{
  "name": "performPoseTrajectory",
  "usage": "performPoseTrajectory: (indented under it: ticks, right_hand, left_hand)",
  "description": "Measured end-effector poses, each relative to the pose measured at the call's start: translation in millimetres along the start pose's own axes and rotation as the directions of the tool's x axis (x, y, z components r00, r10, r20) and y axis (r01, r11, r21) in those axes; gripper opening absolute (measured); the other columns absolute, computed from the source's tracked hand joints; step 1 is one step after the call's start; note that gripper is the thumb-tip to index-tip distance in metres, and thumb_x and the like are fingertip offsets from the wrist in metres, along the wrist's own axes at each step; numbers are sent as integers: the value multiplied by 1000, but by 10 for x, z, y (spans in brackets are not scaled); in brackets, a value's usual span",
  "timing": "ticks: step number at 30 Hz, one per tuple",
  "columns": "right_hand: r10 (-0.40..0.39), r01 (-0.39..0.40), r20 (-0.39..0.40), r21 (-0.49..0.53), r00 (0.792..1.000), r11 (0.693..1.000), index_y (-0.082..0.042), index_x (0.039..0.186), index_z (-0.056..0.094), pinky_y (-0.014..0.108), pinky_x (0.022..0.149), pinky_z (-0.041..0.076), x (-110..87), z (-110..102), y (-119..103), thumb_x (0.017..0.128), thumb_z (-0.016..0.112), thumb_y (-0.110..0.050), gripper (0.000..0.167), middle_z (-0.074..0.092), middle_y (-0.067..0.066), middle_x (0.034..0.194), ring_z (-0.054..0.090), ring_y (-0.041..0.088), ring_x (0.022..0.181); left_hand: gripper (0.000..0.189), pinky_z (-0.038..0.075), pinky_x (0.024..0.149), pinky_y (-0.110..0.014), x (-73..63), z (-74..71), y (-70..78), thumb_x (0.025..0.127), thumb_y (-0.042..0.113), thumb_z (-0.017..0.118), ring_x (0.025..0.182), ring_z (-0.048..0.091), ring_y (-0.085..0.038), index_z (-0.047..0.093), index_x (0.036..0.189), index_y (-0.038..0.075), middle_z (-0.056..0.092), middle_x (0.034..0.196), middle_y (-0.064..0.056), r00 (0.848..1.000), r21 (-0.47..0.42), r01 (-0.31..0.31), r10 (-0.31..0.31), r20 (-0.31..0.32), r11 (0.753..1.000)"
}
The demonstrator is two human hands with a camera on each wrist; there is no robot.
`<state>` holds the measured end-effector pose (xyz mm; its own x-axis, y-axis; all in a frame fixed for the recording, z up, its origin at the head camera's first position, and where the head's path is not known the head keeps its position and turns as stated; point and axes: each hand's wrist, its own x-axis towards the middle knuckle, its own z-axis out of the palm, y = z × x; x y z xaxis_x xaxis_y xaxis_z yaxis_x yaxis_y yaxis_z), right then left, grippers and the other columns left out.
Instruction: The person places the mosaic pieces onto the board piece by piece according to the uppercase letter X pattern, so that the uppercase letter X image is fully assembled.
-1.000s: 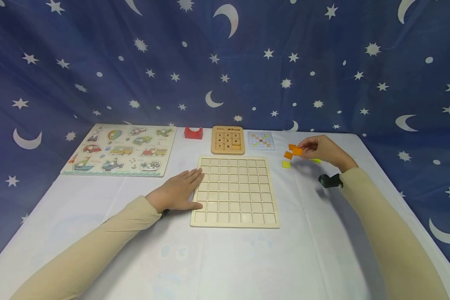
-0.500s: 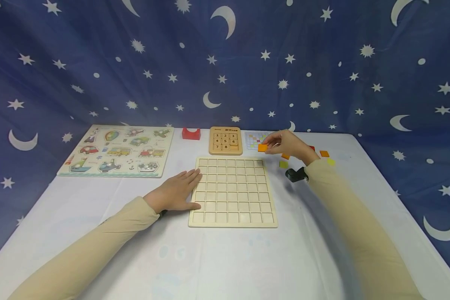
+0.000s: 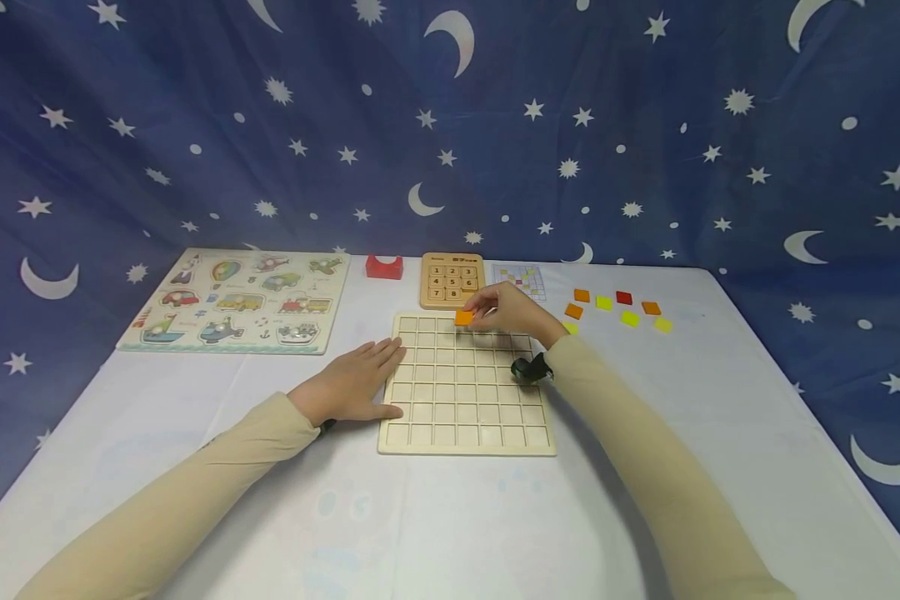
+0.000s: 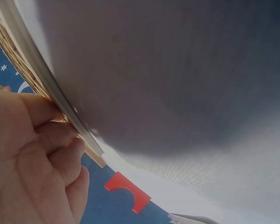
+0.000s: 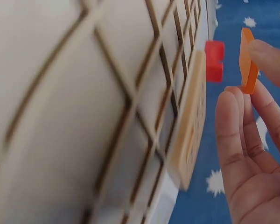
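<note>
Over the far edge of a pale wooden grid board (image 3: 467, 393), the right hand (image 3: 512, 309) has a square orange tile (image 3: 463, 318) pinched thumb-to-fingers. It's just come over from the loose coloured tiles (image 3: 603, 302), so fetched but unplaced, I reckon. Right forearm (image 3: 637, 442) angles inward; left hand (image 3: 354, 383) rests on the left edge, thumb splayed.

the orange tile (image 3: 463, 318) moved left, seemingly above the board (image 3: 467, 413).
</note>
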<state>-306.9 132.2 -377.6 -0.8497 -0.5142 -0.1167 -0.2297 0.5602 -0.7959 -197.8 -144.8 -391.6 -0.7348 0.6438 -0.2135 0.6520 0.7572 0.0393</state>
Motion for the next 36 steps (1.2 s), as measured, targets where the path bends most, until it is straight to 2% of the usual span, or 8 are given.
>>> performPoseTrajectory:
  ticks: [8,15,21,27,36]
  right_hand:
    - [-42,42,46,-6,998,999,0,101,69,24,77,55,166,297,-138,77,75,-4,25,69,12,95,61,11,77]
    - [-40,45,61,-76,997,996,-1,97,71,19,72,55,239,449,-219,75,77,-5,24,71,12,92,61,9,72]
    - [-34,43,69,-134,997,990,-1,93,72,17,68,53,280,480,-259,73,79,-6,22,70,9,85,58,8,68]
    - [-20,34,89,-150,996,988,-2,91,72,15,66,51,305,481,-273,73,79,-7,20,68,4,79,56,7,67]
    - [-15,31,97,-160,995,987,-4,91,74,16,65,50,311,473,-253,75,78,-8,17,71,6,83,57,8,66]
  left_hand:
    - [94,18,120,-44,14,-1,-4,88,63,48,145,17,-32,19,148,-3,15,156,-20,1000,4,20,-20,21,1000]
    - [94,18,120,-44,19,17,6,88,63,48,145,18,-32,19,148,-3,15,156,-20,1000,-2,17,-17,19,1000]
    - [93,19,120,-44,21,23,3,88,63,47,145,19,-32,20,148,-3,16,156,-20,1000,8,11,-11,10,1000]
    - [93,20,119,-44,17,15,3,88,63,47,145,20,-32,21,147,-4,18,156,-21,1000,17,5,-5,1,1000]
    - [93,19,120,-43,17,16,9,88,63,46,145,19,-32,20,148,-3,17,156,-20,1000,15,12,-12,6,1000]
